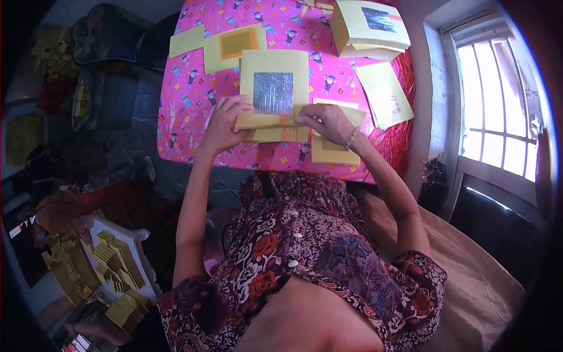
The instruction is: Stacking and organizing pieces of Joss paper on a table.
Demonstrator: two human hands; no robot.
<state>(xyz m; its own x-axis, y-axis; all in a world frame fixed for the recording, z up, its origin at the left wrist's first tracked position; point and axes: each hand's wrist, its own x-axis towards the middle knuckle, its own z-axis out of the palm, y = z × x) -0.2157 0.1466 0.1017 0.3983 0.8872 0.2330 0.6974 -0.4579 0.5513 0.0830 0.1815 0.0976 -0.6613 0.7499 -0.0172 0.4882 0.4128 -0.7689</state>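
A yellow paper sheet [274,61] bearing a silver foil square [273,88] lies in front of me on the pink table, its near edge folded up into a strip. My left hand [224,126] is closed on the left end of that fold, thumb at the near side. At the other end, my right hand [329,122] pinches the fold's right corner between thumb and fingers. More yellow sheets lie beneath the folded one and under my right wrist. Beyond my left hand rests a yellow sheet with an orange-bordered print [240,44].
A thick stack of yellow foil papers [372,35] stands at the table's back right, with a loose foil sheet [386,97] nearer me. Red fringe [404,138] hangs along the right edge. Folded yellow papers cover a white stand [143,243] at lower left. A barred window [498,100] is at right.
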